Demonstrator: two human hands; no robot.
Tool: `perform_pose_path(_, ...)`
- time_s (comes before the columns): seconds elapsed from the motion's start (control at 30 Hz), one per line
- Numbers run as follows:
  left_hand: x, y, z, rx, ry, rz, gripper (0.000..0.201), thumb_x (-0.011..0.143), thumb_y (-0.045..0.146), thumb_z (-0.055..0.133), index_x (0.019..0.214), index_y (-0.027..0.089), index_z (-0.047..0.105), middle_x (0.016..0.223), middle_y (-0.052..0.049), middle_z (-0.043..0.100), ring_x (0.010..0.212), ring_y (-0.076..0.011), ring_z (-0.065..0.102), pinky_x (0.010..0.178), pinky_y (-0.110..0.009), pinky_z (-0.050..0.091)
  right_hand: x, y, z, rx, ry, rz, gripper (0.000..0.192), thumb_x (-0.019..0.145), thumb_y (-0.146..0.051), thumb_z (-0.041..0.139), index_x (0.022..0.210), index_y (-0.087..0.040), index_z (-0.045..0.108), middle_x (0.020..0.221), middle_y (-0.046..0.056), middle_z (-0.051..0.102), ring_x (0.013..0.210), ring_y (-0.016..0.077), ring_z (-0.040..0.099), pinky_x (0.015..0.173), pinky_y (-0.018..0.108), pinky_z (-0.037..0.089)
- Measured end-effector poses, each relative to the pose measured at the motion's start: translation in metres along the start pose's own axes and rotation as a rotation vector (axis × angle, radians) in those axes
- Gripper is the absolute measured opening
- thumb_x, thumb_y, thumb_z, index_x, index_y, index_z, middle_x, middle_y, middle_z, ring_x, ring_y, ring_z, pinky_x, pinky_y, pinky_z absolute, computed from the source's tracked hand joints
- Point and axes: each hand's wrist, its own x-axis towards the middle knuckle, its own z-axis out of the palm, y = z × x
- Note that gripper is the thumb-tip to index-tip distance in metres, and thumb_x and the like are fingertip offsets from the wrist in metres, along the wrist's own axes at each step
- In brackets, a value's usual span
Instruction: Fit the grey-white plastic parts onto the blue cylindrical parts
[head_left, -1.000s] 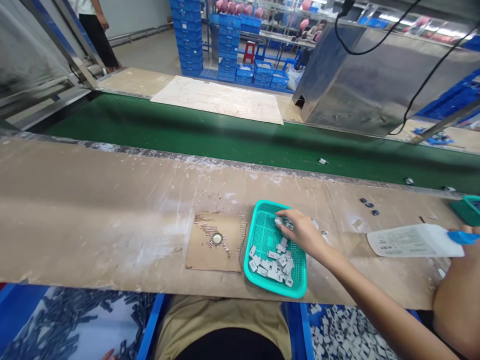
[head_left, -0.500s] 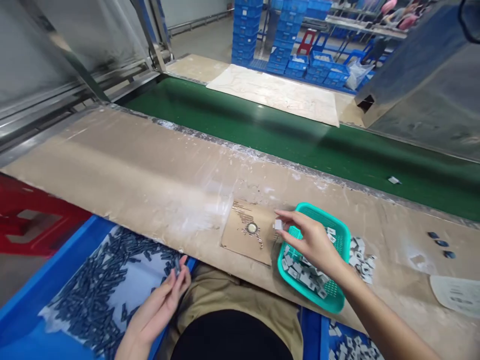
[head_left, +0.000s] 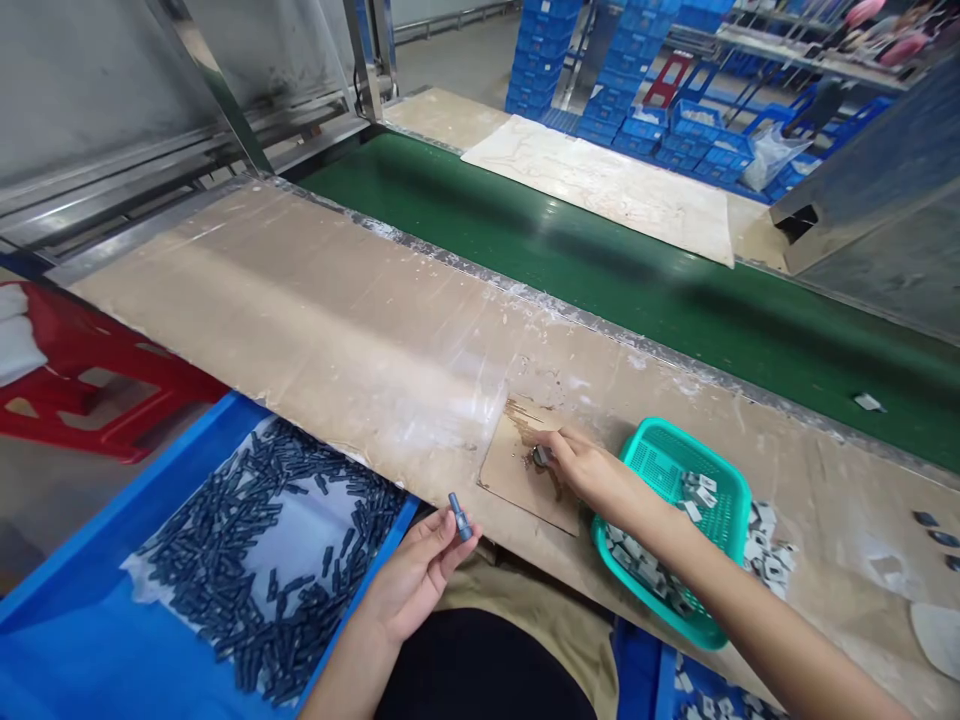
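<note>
The brown table point(head_left: 315, 300) has lots of bare room toward 10 o'clock from the right hand point(head_left: 581, 470). At 3 o'clock the green basket point(head_left: 731, 500) sits close and blocks that way. A little pile of white pieces point(head_left: 765, 540) lies just past it. At 12 o'clock the green belt point(head_left: 600, 270) is wide open. The left hand point(head_left: 416, 570) has the blue bin point(head_left: 90, 600) of dark pins point(head_left: 247, 560) at 9 o'clock.

Left hand point(head_left: 416, 570) pinches a dark pin point(head_left: 459, 516) over the blue bin point(head_left: 112, 560); right hand point(head_left: 589, 470) presses on the cardboard pad point(head_left: 517, 475) beside the teal basket point(head_left: 731, 500)
</note>
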Motion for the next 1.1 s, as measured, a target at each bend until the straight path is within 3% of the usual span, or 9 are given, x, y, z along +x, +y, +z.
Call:
perform_pose_path(0.1,0.002,-0.002,0.005,0.024,-0.097,0.016,0.011,0.069,0.01,0.071,0.077,0.007,0.063,0.077,-0.005,0.06,0.087,-0.0174,0.061,0.078,-0.019,0.053,-0.001,0.001,0.0,0.056,0.049,0.001,0.03,0.086,-0.012,0.038,0.114,-0.02,0.045,0.1,0.01,0.059,0.092,0.0216,0.06,0.074,0.034,0.05)
perform_pose_path(0.2,0.002,-0.009,0.016,0.053,-0.174,0.131,0.017,0.07,0.017,0.072,0.08,0.01,0.06,0.08,-0.003,0.059,0.094,-0.0183,0.059,0.086,-0.024,0.05,-0.007,-0.004,-0.005,0.232,0.205,0.051,0.023,0.084,-0.021,0.049,0.107,-0.02,0.048,0.098,0.009,0.06,0.087,0.0207,0.061,0.074,0.036,0.051)
perform_pose_path(0.27,0.003,-0.016,0.026,0.132,-0.221,0.362,0.013,0.075,0.018,0.068,0.08,0.013,0.057,0.083,-0.003,0.057,0.094,-0.0184,0.058,0.087,-0.029,0.051,-0.014,-0.014,-0.012,0.432,0.333,0.124,0.023,0.079,-0.026,0.058,0.1,-0.02,0.05,0.092,0.007,0.062,0.08,0.0189,0.061,0.071,0.034,0.052)
perform_pose_path(0.43,0.007,-0.032,0.05,0.517,-0.195,1.188,0.015,0.078,0.002,0.057,0.071,0.014,0.053,0.082,-0.002,0.055,0.089,-0.02,0.059,0.072,-0.039,0.057,-0.038,-0.055,-0.027,1.004,0.525,0.275,0.027,0.069,-0.026,0.071,0.085,-0.021,0.05,0.079,0.004,0.063,0.074,0.0164,0.063,0.067,0.027,0.053)
perform_pose_path(0.53,0.008,-0.036,0.059,0.661,-0.242,1.429,0.021,0.074,-0.007,0.054,0.072,0.014,0.053,0.082,-0.002,0.056,0.089,-0.0205,0.059,0.071,-0.04,0.057,-0.05,-0.073,-0.03,1.176,0.564,0.277,0.029,0.067,-0.02,0.072,0.082,-0.022,0.048,0.08,0.002,0.064,0.073,0.0145,0.063,0.067,0.024,0.053)
perform_pose_path(0.77,0.004,-0.04,0.073,0.657,-0.263,1.479,0.024,0.072,-0.01,0.055,0.072,0.015,0.053,0.082,0.0,0.057,0.088,-0.0198,0.059,0.071,-0.039,0.057,-0.06,-0.085,-0.033,1.218,0.616,0.265,0.032,0.065,-0.014,0.073,0.077,-0.022,0.044,0.078,0.002,0.064,0.076,0.0149,0.063,0.065,0.024,0.053)
perform_pose_path(1.1,0.005,-0.039,0.068,0.78,-0.452,1.547,0.03,0.067,-0.012,0.059,0.078,0.015,0.061,0.08,-0.001,0.06,0.085,-0.0206,0.061,0.07,-0.038,0.059,-0.066,-0.081,-0.03,1.219,0.496,0.249,0.032,0.068,-0.017,0.071,0.078,-0.023,0.04,0.078,0.002,0.063,0.07,0.0147,0.061,0.063,0.028,0.051)
